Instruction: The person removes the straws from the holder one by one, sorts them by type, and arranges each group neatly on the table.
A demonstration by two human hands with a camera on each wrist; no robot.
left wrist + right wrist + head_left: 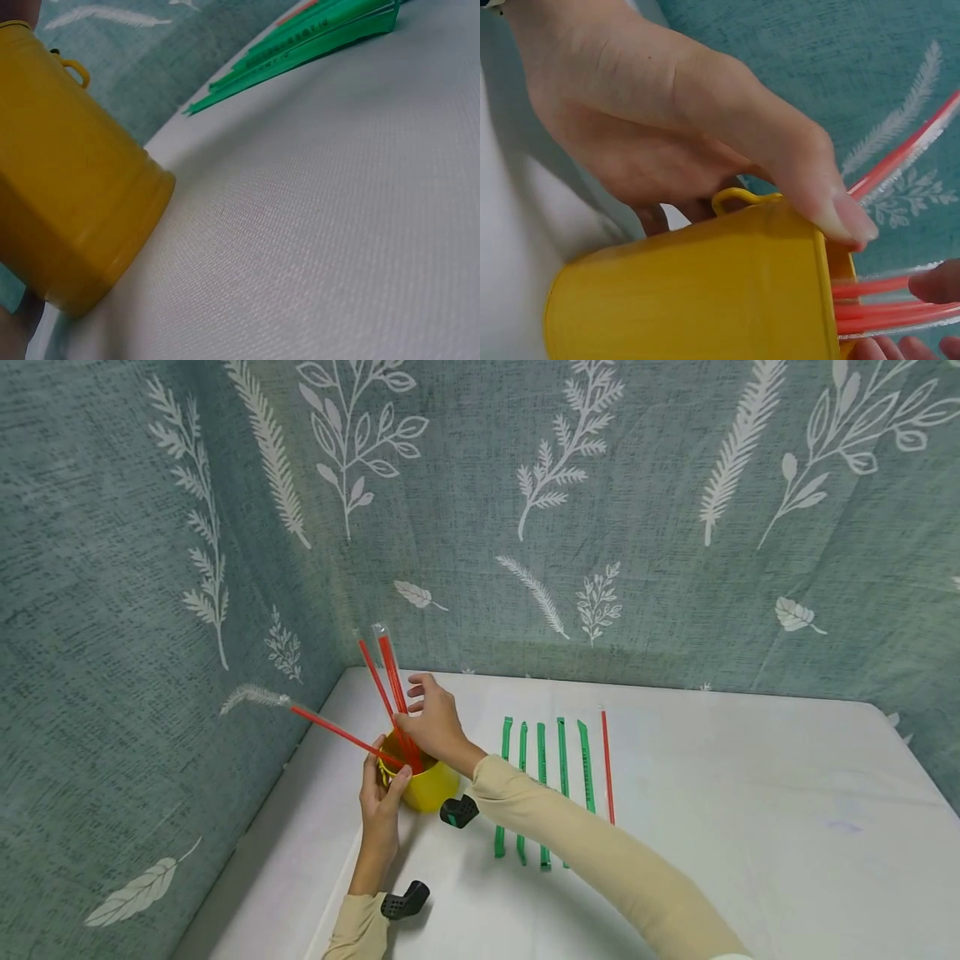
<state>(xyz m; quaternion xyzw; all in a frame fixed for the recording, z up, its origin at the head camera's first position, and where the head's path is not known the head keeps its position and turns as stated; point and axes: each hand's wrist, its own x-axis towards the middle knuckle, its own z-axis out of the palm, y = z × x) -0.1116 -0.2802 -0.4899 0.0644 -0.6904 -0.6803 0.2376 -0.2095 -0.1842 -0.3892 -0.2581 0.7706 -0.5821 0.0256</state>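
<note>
A small yellow bucket (431, 789) with little side loops stands at the left of the table. My left hand (381, 810) grips its side, thumb at the rim. Wrapped red straws (390, 664) rise from the bucket, and one more red straw (330, 725) leans far out to the left. Above the opening, my right hand (437, 720) pinches red straws; in the right wrist view these straws (877, 309) pass between thumb and fingers at the rim. The left wrist view shows the bucket's wall (67, 165) and base.
Several green-wrapped straws (542, 752) lie in a row right of the bucket, partly behind my right sleeve (600, 852). A single red straw (607, 760) lies beside them. A leaf-patterned curtain (465, 527) borders the white table (750, 793) behind and at left.
</note>
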